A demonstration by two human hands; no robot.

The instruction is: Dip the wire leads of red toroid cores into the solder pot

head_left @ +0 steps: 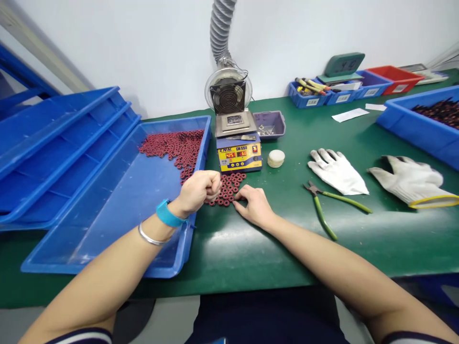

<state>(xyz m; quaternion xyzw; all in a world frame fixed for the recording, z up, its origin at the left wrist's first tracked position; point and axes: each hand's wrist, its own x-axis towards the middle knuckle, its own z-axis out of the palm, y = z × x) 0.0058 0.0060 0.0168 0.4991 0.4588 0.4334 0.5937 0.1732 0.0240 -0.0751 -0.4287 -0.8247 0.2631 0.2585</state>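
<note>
Red rings [231,187] form a small near heap on the green mat [287,234], with more far left in the blue tray [107,224]; my left hand [199,190] fists above it, and my right hand [254,206] touches it, fingers narrow.

Green bench [251,248]: L side has a stack of blue trays [53,143] w/ a single blue tray [107,224] just beside it. Mid-bench sits a yellow-faced heater unit [239,155], w/ a loose pile of red rings [229,186] in front, a grey dish [276,126] and a white puck [276,158] on its R. Further R lie green-handled pliers [324,203], two white gloves [337,172] [409,181] and a big blue bin [419,126]; at the back are small bins [337,93] and a paper slip [349,114].
</note>
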